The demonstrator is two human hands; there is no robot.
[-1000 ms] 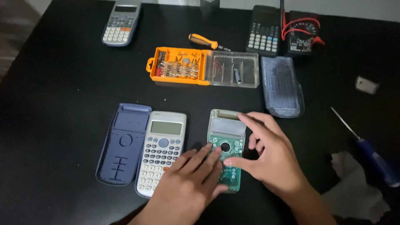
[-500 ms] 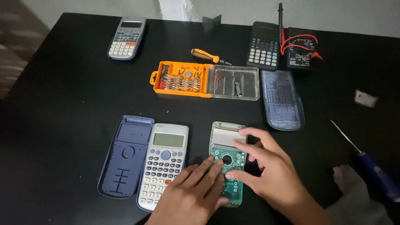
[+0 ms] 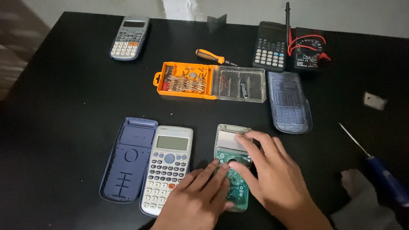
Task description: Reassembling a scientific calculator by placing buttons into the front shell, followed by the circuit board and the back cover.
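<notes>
Fingers (image 3: 221, 170) of both hands press the green circuit board (image 3: 233, 187); silver calculator (image 3: 167, 166) alongside.

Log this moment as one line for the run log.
left hand fingers on green circuit board | right hand on board too | silver calculator beside | black table
</notes>
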